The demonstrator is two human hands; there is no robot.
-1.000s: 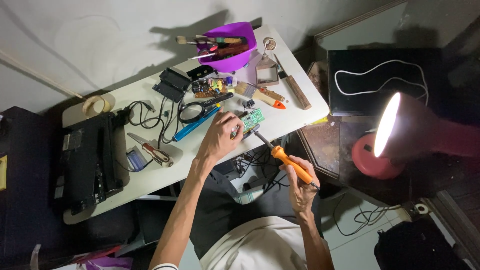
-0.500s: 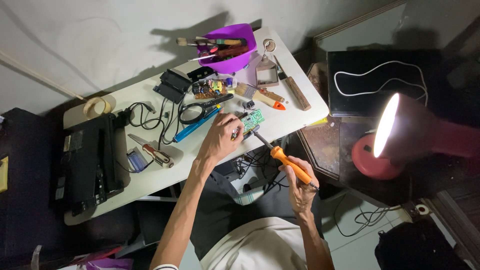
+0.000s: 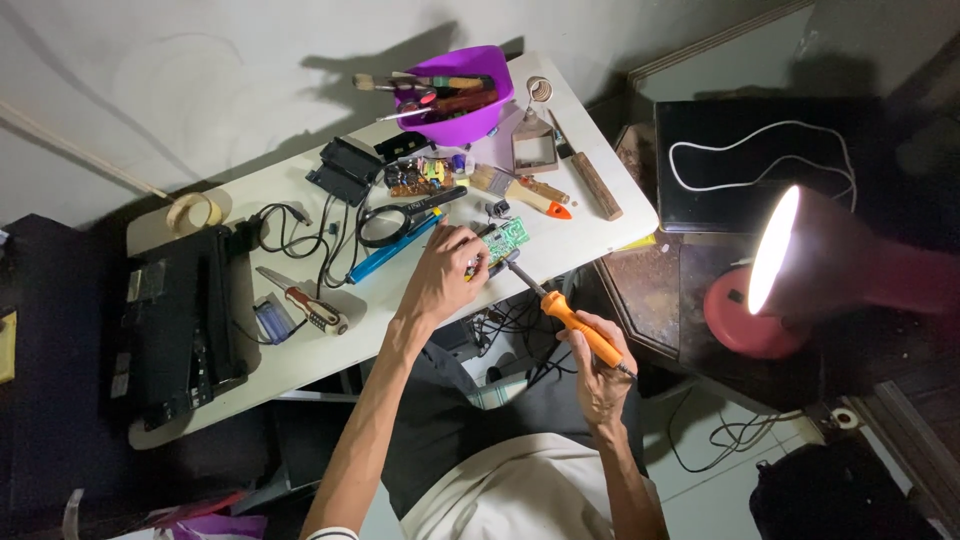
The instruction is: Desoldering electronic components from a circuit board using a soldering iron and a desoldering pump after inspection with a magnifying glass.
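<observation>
Head view: left hand [image 3: 445, 275] grips green circuit board [image 3: 506, 240]; right hand [image 3: 598, 375] grips soldering iron [image 3: 570, 322].

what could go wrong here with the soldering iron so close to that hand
The left hand pins the green circuit board right beside the tip of the soldering iron held in the right hand; a slip might burn a finger. The board sits near the table edge and could slide off.

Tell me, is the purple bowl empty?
No, the purple bowl at the far edge of the white table is full of brushes and tools that stick out over its rim.
</observation>
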